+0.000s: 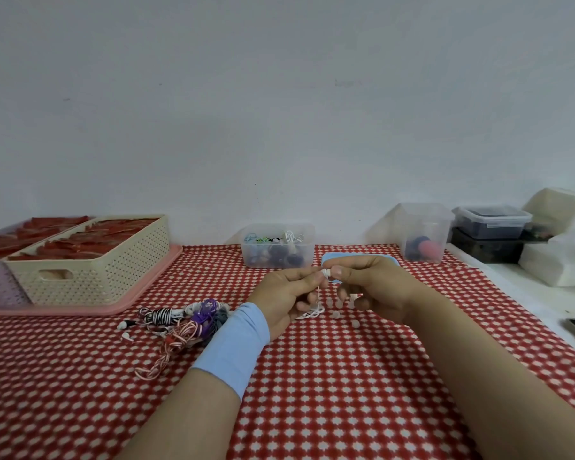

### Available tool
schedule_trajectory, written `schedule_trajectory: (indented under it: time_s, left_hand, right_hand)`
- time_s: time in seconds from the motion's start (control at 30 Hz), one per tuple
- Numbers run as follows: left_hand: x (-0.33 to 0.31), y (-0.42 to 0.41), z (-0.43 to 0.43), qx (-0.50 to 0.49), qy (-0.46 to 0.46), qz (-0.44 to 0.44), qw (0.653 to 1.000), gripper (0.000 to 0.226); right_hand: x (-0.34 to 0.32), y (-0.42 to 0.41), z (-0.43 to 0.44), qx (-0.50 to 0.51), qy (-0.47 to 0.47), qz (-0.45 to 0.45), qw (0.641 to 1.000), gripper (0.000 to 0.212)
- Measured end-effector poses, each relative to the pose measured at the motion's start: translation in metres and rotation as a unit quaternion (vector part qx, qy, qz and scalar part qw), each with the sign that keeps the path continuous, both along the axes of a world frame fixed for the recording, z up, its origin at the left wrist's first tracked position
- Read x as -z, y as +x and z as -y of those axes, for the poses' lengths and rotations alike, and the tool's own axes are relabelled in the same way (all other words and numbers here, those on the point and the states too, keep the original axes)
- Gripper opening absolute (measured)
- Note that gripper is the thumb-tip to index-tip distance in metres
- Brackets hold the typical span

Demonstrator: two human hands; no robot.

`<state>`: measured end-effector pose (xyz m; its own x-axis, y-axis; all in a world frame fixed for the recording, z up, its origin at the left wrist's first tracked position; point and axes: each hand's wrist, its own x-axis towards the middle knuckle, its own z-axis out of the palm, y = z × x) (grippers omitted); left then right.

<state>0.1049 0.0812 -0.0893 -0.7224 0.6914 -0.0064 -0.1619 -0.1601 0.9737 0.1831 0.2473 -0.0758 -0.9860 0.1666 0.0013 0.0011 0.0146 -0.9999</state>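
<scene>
Hands (326, 287) pinch smooth white earbud (326, 272), thin cord.

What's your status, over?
Left hand and right hand both pinch small white wired earbud. Its cable dangles to red checked tablecloth. Loose translucent ear tips beneath; nothing blocking.

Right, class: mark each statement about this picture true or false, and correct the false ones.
1. The left hand and right hand pinch one white earbud between them. True.
2. The tablecloth is plain blue. False: it is red with a white pattern.
3. A pile of wound earphones lies left of the left hand. True.
4. The cream basket stands directly on the tablecloth. False: it stands on a pink tray.
5. Small pale ear tips lie on the tablecloth below the hands. True.
</scene>
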Motion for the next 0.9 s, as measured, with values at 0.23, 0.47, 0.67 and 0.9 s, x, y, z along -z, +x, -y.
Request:
schedule_trajectory:
  time_s: [0.23, 0.47, 0.67, 0.9]
  left_hand:
    - [0.0025, -0.0037, 0.0048, -0.013, -0.066, -0.078, 0.995, 0.012]
    - [0.004, -0.006, 0.0018, -0.07, -0.048, -0.099, 0.991, 0.017]
    - [0.0072, -0.0067, -0.0008, -0.062, -0.067, -0.129, 0.987, 0.013]
    - [0.0073, -0.0069, -0.0011, -0.068, -0.077, -0.149, 0.984, 0.01]
  right_hand:
    - [0.0015, -0.0017, -0.0008, 0.007, 0.014, 0.025, 1.0, 0.015]
    - [-0.0039, 0.0017, 0.005, 0.057, 0.079, -0.024, 0.995, 0.014]
    - [-0.0028, 0.0045, 0.0063, 0.076, 0.191, -0.065, 0.976, 0.006]
    - [-0.0026, 0.0035, 0.0078, 0.086, 0.213, -0.097, 0.969, 0.006]
